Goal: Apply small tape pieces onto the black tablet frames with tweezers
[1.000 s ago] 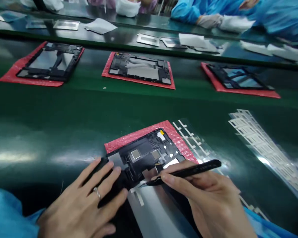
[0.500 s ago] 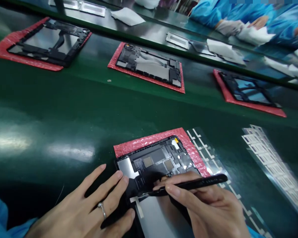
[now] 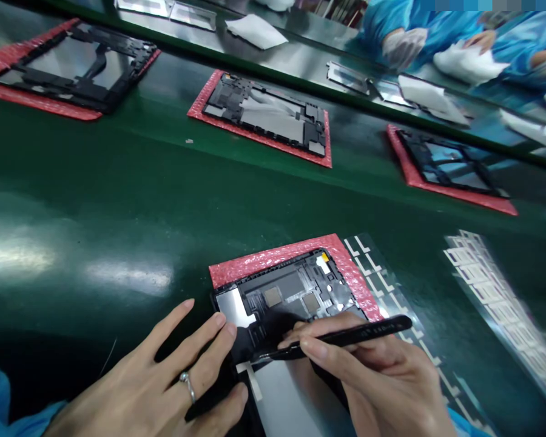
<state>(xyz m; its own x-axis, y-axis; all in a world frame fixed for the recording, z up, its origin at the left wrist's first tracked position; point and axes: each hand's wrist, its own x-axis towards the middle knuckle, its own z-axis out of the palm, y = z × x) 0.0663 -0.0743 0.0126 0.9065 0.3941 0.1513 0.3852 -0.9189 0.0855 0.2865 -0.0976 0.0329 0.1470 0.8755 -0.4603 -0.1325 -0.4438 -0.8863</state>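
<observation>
strip [image 3: 257,388], pale and l-shaped, lay at the upper left corner of the silver panel [image 3: 295,394] in the open tablet [image 3: 291,280]. its long arm ran down the panel's left edge toward the person, its short arm pointed left. it sat left of the right hand [image 3: 382,370] and just right of the left hand [image 3: 164,376], whose closest fingertip was nearer than the right's bare fingers. tweezers [image 3: 359,337] reached in from the right, crosswise to the long arm, tip by the strip's corner; touching or just short, could not tell.

right fingers were closed around the tweezers; whether the tips pinched anything was not clear. left fingers were spread, gripping nothing visible, a couple of tips at the tablet's left edge.

in the way: the right hand covered the tablet's right side, the left fingers bordered the strip's left.

around: red bubble wrap [image 3: 273,257] under the tablet, clear sheet [image 3: 377,276] of similar strips just right of it, stack of sheets [image 3: 495,303] farther right on the green desk [image 3: 118,194]. three more tablets [image 3: 268,115] on red wrap lay across the far side; co-workers' gloved hand [image 3: 404,48] beyond.
</observation>
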